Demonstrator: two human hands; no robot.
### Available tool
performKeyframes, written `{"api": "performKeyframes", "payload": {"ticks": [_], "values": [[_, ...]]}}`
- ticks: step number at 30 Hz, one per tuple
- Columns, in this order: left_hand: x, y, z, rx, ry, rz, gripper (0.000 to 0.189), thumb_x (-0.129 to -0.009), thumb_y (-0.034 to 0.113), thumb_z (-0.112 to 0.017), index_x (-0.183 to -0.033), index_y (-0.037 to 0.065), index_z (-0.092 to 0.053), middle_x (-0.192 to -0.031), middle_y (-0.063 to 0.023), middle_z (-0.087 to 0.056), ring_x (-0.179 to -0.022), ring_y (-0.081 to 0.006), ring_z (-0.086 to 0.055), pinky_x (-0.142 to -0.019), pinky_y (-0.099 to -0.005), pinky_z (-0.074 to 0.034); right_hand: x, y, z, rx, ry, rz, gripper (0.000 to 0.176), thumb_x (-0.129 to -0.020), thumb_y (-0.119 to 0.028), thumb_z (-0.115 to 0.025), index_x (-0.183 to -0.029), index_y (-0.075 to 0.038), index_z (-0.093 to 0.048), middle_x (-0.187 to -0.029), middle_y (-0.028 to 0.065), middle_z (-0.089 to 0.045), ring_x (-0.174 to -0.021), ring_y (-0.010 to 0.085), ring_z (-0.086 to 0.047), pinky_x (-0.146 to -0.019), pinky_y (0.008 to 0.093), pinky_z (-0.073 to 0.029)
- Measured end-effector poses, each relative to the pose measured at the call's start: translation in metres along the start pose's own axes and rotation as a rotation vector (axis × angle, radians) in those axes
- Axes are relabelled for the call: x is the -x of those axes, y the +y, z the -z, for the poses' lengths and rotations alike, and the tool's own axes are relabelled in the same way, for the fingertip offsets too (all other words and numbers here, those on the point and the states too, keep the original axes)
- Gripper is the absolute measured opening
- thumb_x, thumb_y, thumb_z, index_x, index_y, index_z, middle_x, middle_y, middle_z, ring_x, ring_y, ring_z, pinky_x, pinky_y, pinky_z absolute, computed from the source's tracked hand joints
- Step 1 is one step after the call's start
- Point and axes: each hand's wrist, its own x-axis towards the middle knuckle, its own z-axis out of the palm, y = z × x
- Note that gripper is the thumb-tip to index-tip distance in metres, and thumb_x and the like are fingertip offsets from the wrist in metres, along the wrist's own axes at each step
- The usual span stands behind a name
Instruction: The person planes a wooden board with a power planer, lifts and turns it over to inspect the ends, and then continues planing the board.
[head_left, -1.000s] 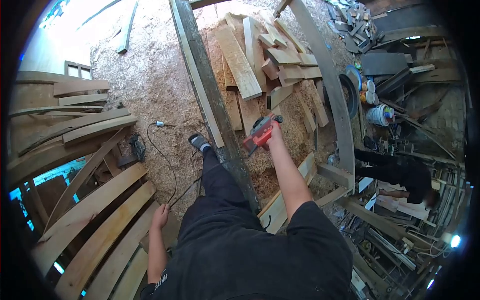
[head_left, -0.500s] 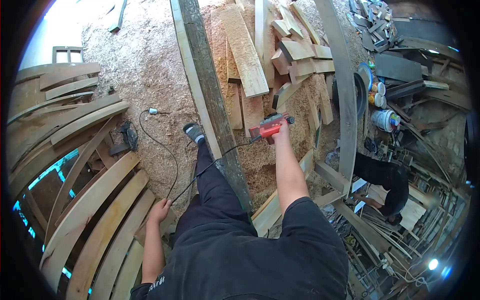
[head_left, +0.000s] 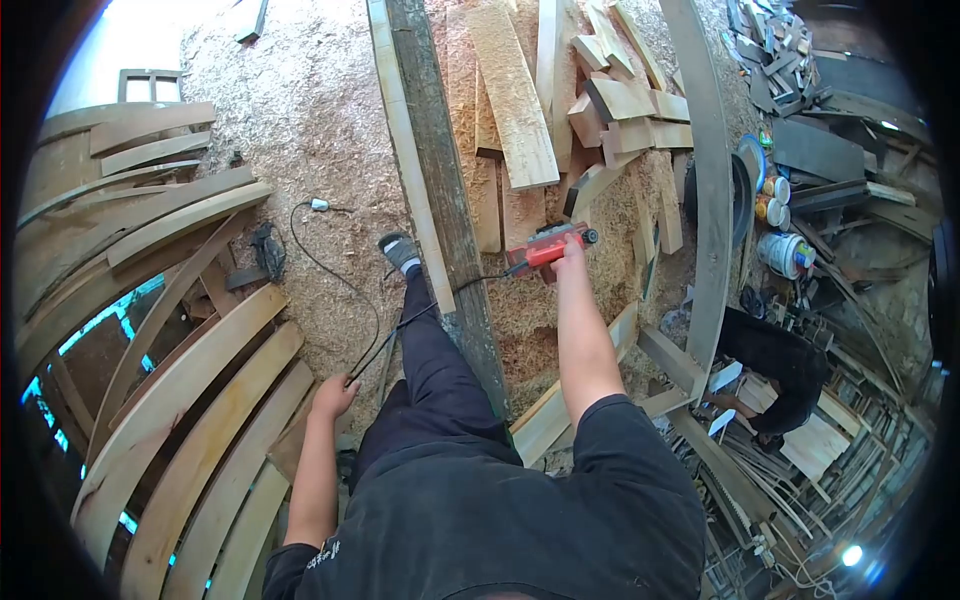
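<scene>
My right hand is closed on a red power tool, out in front of me beside a long dark beam. A black cable runs from the tool across the beam and my leg to my left hand, whose fingers are closed around it. The cable loops on over the floor to a white plug. A pale strip of wood lies along the beam's left edge.
Curved boards are stacked at the left. Cut planks and blocks lie beyond the tool on shavings. A tall board stands at the right, near a tire, white buckets and a bent-over person.
The view has shifted, so the surroundings sit farther right. My left hand has risen slightly with the cable, and a cable loop now shows beside it. My right hand still holds the tool.
</scene>
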Motion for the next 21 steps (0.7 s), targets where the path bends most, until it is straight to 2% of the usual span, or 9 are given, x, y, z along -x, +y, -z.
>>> {"api": "performKeyframes", "payload": {"ticks": [4,7,9,11,12,13,15,17,21], "values": [[-0.037,0.005,-0.009,0.025,0.048,-0.072,0.044,-0.097,0.041,-0.068,-0.121,0.005,-0.070,-0.119,-0.0225,-0.071,-0.111,-0.0397,-0.067,-0.096,-0.0468,-0.053,-0.025,0.007,0.014,-0.006,-0.138,-0.061,0.028,-0.105,-0.029,-0.063,-0.126,-0.012,-0.059,-0.114,0.0101,-0.070,-0.101,0.0310,-0.070,-0.085,0.0576,-0.057],[-0.055,0.045,0.003,0.068,0.151,-0.293,0.040,-0.096,0.036,-0.070,-0.122,0.006,-0.069,-0.123,-0.0204,-0.070,-0.116,-0.0392,-0.065,-0.098,-0.0458,-0.053,-0.026,0.020,0.019,-0.103,-0.087,0.123,0.034,-0.103,-0.021,-0.064,-0.134,-0.009,-0.058,-0.123,0.0123,-0.070,-0.108,0.0306,-0.071,-0.084,0.0551,-0.059],[-0.058,0.084,0.016,0.129,0.191,-0.357,0.039,-0.096,0.033,-0.071,-0.123,0.006,-0.068,-0.125,-0.0192,-0.069,-0.118,-0.0388,-0.065,-0.099,-0.0452,-0.053,0.024,0.045,0.016,0.474,0.164,0.535,0.036,-0.098,-0.013,-0.067,-0.133,-0.006,-0.060,-0.121,0.0119,-0.069,-0.102,0.0258,-0.071,-0.086,0.0450,-0.059],[-0.055,0.125,0.032,0.181,0.287,-0.541,0.043,-0.093,0.022,-0.075,-0.132,0.007,-0.065,-0.131,-0.0173,-0.068,-0.120,-0.0383,-0.065,-0.102,-0.0427,-0.053,0.103,0.073,0.019,0.663,-0.062,0.920,0.033,-0.087,-0.014,-0.076,-0.116,0.000,-0.068,-0.116,0.0145,-0.070,-0.098,0.0271,-0.069,-0.088,0.0396,-0.056],[-0.060,0.139,0.034,0.185,0.287,-0.543,0.043,-0.093,0.022,-0.075,-0.132,0.007,-0.065,-0.131,-0.0173,-0.068,-0.120,-0.0383,-0.065,-0.102,-0.0427,-0.053,0.148,0.083,0.016,0.822,-0.196,1.138,0.034,-0.086,-0.015,-0.077,-0.116,-0.002,-0.068,-0.109,0.0122,-0.071,-0.094,0.0258,-0.067,-0.086,0.0393,-0.055],[-0.065,0.152,0.035,0.201,0.324,-0.614,0.048,-0.090,0.022,-0.077,-0.133,0.007,-0.064,-0.133,-0.0162,-0.067,-0.121,-0.0377,-0.065,-0.102,-0.0432,-0.053,0.177,0.092,0.018,0.936,-0.391,1.228,0.035,-0.086,-0.014,-0.076,-0.119,-0.004,-0.068,-0.111,0.0133,-0.071,-0.098,0.0260,-0.068,-0.088,0.0379,-0.054],[-0.066,0.172,0.035,0.209,0.358,-0.689,0.053,-0.086,0.021,-0.079,-0.135,0.007,-0.063,-0.134,-0.0151,-0.067,-0.122,-0.0370,-0.064,-0.103,-0.0436,-0.053,0.217,0.105,0.019,1.142,-0.823,1.118,0.041,-0.083,-0.013,-0.078,-0.122,-0.006,-0.068,-0.115,0.0146,-0.071,-0.104,0.0301,-0.069,-0.091,0.0399,-0.055],[-0.070,0.193,0.041,0.157,0.422,-0.692,0.069,-0.080,0.018,-0.084,-0.142,0.005,-0.058,-0.139,-0.0154,-0.065,-0.123,-0.0371,-0.064,-0.103,-0.0439,-0.053,0.234,0.109,0.018,1.359,-1.050,1.377,0.046,-0.080,-0.012,-0.079,-0.124,-0.005,-0.067,-0.116,0.0155,-0.071,-0.110,0.0352,-0.068,-0.096,0.0430,-0.055],[-0.087,0.205,0.035,0.153,0.529,-0.787,0.082,-0.071,0.010,-0.087,-0.146,0.002,-0.055,-0.143,-0.0171,-0.063,-0.120,-0.0383,-0.065,-0.102,-0.0446,-0.054,0.239,0.122,0.010,1.397,-0.992,1.352,0.051,-0.077,-0.010,-0.079,-0.127,-0.005,-0.067,-0.121,0.0159,-0.071,-0.115,0.0378,-0.067,-0.100,0.0455,-0.054]]}}
